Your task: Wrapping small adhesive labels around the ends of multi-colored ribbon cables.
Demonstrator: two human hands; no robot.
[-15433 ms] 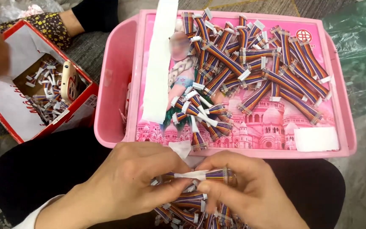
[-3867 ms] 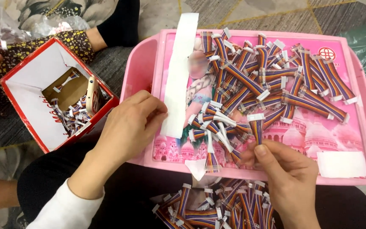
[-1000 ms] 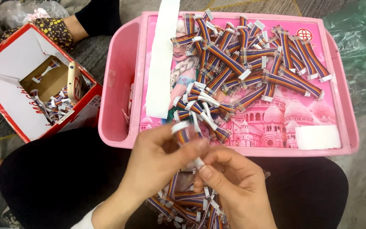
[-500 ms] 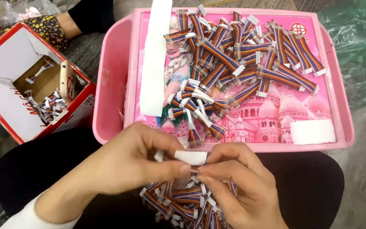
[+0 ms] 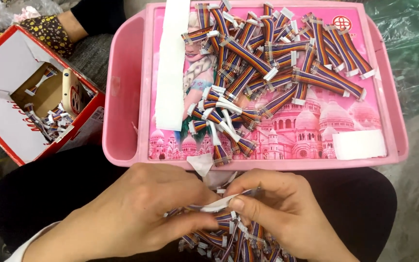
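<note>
Near the bottom edge, over the lap: left hand (image 5: 136, 213) and right hand (image 5: 287, 213) meet fingertip to fingertip. Both pinch a small white strip (image 5: 219, 204) around one cable, fingers closed on it; the strip looks like tape or a paper label, hard to tell which under the thumbs. Just below the hands lies a heap of short rainbow ribbon cables (image 5: 229, 237) with white plugs, resting on dark trousers.

Farther off, a pink tray (image 5: 122, 97) printed with a castle picture. Loose rainbow cables (image 5: 277, 63) spread over its far and middle part; a long white paper strip (image 5: 173, 68) lies along its left side, a white patch (image 5: 360, 144) sits at its near right corner.

Far left: red and white cardboard box (image 5: 6, 116), open, with more cable bits inside. Another person's patterned sleeve (image 5: 49, 34) shows at top left.
</note>
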